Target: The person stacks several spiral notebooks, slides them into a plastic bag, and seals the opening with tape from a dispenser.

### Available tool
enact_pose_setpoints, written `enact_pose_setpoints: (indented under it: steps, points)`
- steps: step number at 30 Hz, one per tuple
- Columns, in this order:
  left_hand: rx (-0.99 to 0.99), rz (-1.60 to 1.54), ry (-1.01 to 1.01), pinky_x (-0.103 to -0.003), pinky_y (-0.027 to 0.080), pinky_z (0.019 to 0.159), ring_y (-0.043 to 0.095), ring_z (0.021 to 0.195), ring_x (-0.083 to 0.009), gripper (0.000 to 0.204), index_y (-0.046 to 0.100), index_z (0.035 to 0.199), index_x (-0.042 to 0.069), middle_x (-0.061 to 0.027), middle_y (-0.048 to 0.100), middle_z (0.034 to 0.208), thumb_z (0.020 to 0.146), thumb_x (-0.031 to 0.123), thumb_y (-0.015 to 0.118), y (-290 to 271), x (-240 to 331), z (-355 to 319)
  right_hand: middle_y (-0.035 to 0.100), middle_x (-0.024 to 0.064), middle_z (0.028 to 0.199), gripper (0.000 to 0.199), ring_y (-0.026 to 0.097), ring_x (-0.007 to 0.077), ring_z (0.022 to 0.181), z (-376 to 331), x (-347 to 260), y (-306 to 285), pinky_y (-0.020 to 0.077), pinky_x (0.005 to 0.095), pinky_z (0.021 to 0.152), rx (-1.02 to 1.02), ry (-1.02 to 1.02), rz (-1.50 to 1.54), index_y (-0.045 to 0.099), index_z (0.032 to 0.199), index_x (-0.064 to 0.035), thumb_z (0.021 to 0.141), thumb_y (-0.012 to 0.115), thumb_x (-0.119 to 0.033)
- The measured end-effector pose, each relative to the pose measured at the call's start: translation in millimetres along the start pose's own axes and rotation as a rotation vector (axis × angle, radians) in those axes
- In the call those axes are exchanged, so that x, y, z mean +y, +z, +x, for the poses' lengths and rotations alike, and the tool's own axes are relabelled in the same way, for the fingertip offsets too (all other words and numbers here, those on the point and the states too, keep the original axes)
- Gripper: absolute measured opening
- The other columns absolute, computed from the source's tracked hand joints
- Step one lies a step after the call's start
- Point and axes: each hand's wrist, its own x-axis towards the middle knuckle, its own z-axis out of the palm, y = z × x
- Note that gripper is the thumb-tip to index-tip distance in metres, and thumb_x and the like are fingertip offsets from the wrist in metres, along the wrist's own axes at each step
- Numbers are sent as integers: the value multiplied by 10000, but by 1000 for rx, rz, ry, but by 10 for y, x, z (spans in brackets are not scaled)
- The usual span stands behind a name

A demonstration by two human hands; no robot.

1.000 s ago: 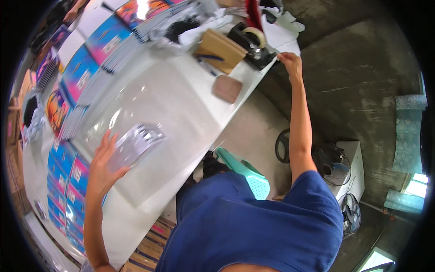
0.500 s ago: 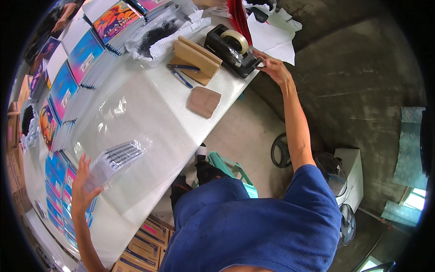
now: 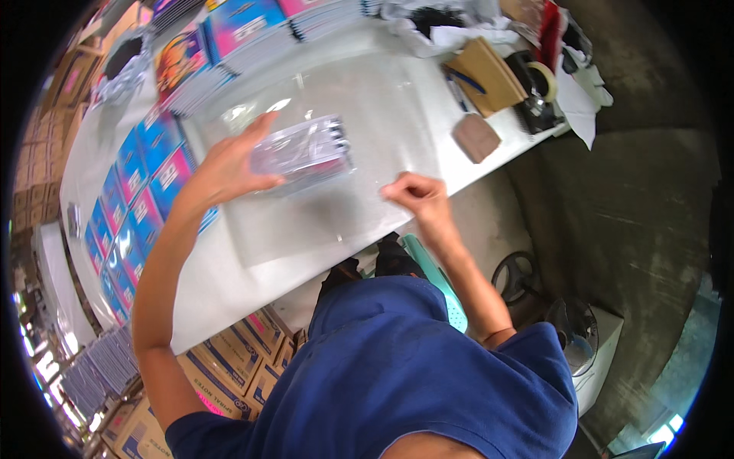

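A pack of spiral notebooks (image 3: 302, 151) in clear plastic film lies on the white table. Its dark coil bindings show at the right end. My left hand (image 3: 229, 164) grips the left end, thumb on the near side and fingers on the far side. To the right of the pack, near the table's front edge, my right hand (image 3: 420, 197) is closed in a pinch; whatever is between the fingertips is too small to make out. Under the pack spreads a clear plastic sheet (image 3: 382, 99). The black tape dispenser (image 3: 539, 115) with a cream roll stands at the table's right end.
Stacks of blue and pink notebooks (image 3: 145, 183) line the left and far sides. Blue-handled pliers (image 3: 466, 83), a wooden block (image 3: 493, 73) and a brown pad (image 3: 476, 138) lie toward the right. Cartons (image 3: 229, 356) are below the table; a green stool (image 3: 432, 268) stands by my legs.
My right hand has left the tape dispenser and come back toward the pack, now pinched. My left hand has closed on the pack's end. The view has turned leftward.
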Motion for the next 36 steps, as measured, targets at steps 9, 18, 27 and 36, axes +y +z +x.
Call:
enact_pose_setpoints:
  steps: [9, 18, 27, 36]
  points:
    - [74, 0, 113, -395, 421, 995, 489, 1216, -384, 863, 334, 1425, 96, -179, 421, 1420, 708, 338, 749, 96, -85, -3, 435, -49, 524, 309, 367, 50, 510, 334, 475, 1487, 294, 254, 465, 363, -12, -177, 640, 666, -14, 814, 741, -266]
    - [452, -734, 171, -421, 338, 1056, 443, 1265, -332, 759, 376, 1401, 80, -179, 356, 1448, 843, 549, 591, 759, -250, -619, 675, 110, 980, 480, 656, 216, 885, 257, 803, 348, 516, 346, 785, -74, 487, 199, 609, 1105, -9, 916, 544, -445]
    - [-5, -2695, -415, -573, 463, 910, 521, 1190, -325, 658, 491, 1322, 114, -126, 544, 1306, 850, 564, 580, 2253, 26, -1073, 575, 121, 1214, 639, 551, 218, 1086, 798, 553, -10, 436, 382, 939, -433, 864, -39, 510, 1252, 38, 821, 720, -385]
    - [474, -2104, -262, -386, 450, 942, 561, 1097, -211, 649, 375, 1404, 130, -78, 563, 1239, 950, 593, 341, 1470, -532, -2203, 581, 125, 1231, 557, 565, 225, 1122, 812, 401, 1585, 416, 366, 1003, -707, 628, 216, 509, 1245, 43, 815, 703, -254]
